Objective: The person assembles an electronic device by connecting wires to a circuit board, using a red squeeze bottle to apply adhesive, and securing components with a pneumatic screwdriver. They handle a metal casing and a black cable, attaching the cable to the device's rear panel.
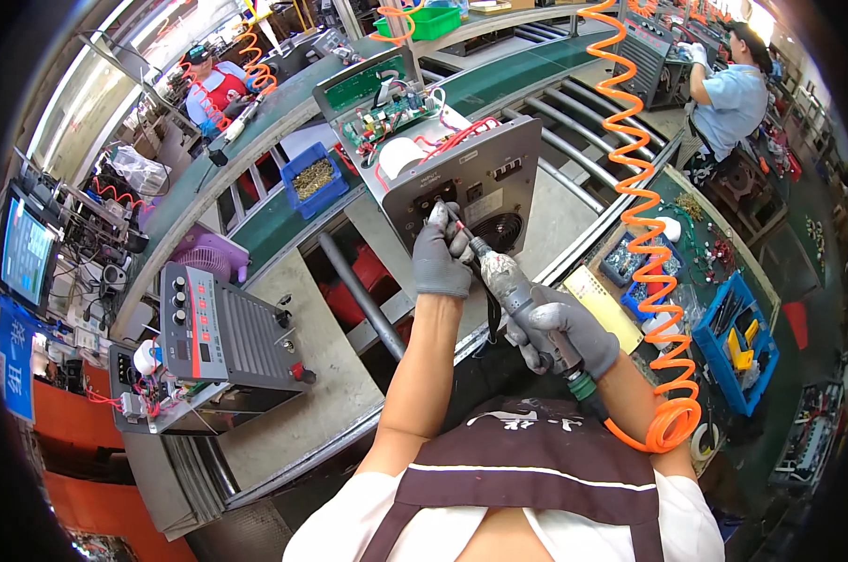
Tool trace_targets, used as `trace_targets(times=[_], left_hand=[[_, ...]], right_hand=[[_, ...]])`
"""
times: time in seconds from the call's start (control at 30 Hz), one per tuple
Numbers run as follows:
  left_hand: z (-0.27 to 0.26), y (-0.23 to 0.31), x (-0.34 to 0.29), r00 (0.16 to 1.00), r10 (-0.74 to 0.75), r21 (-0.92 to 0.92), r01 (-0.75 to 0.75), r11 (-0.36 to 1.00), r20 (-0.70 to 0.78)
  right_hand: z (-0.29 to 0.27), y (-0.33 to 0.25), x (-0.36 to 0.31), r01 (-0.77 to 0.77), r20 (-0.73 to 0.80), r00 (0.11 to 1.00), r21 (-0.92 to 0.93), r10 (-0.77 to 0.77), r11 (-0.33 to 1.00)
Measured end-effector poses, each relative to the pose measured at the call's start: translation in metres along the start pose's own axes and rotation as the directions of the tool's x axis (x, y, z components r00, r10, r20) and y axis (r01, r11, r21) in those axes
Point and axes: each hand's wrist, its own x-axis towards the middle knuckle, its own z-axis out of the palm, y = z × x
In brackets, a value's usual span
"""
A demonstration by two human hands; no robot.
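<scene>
Looking first at the bins: a blue bin (313,180) on the green conveyor belt (255,225) held a heap of small brass-coloured fasteners, a green tray (430,22) sat farther up the line with contents too far off to tell, and on your right a blue tray (737,345) carried yellow and dark small parts, beside smaller blue tubs (630,272) of bits too small to name.

Your right hand (562,335), in a grey glove, was wrapped tight around the body of a pneumatic screwdriver (510,286). Its long axis ran from lower right near your apron up and left, the bit tip pointing at the grey front panel (475,183) of the machine chassis (414,131) on the rollers. The tool looked worn and metallic, with a green fitting at its rear joined to an orange coiled air hose (647,225).

Your left hand (440,258), also gloved, was pinching the bit near its tip, fingers closed against the panel just above the round fan grille (497,229).
</scene>
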Motion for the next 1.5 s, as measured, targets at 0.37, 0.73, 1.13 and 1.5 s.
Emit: trace_targets(times=[0.37, 0.73, 1.13, 1.5], left_hand=[[-0.002, 0.003, -0.002, 0.995, -0.042, -0.096, 0.051, 0.994, 0.092], [-0.018, -0.006, 0.001, 0.994, 0.107, -0.013, -0.107, 0.994, 0.018], [-0.016, 0.004, -0.004, 0.994, 0.055, -0.044, -0.051, 0.998, 0.095], [-0.016, 0.003, -0.022, 0.994, -0.006, -0.007, 0.006, 1.000, 0.106]], right_hand=[[0.004, -0.003, -0.009, -0.027, -0.019, 0.999, -0.031, 0.026, 0.999], [0.008, -0.010, -0.030, -0.061, -0.008, 0.998, -0.189, 0.061, 0.980], [0.009, 0.004, 0.005, -0.014, 0.044, 0.999, -0.044, 0.016, 0.999], [0.014, 0.009, 0.003, -0.022, 0.018, 1.000, -0.003, 0.022, 1.000]])
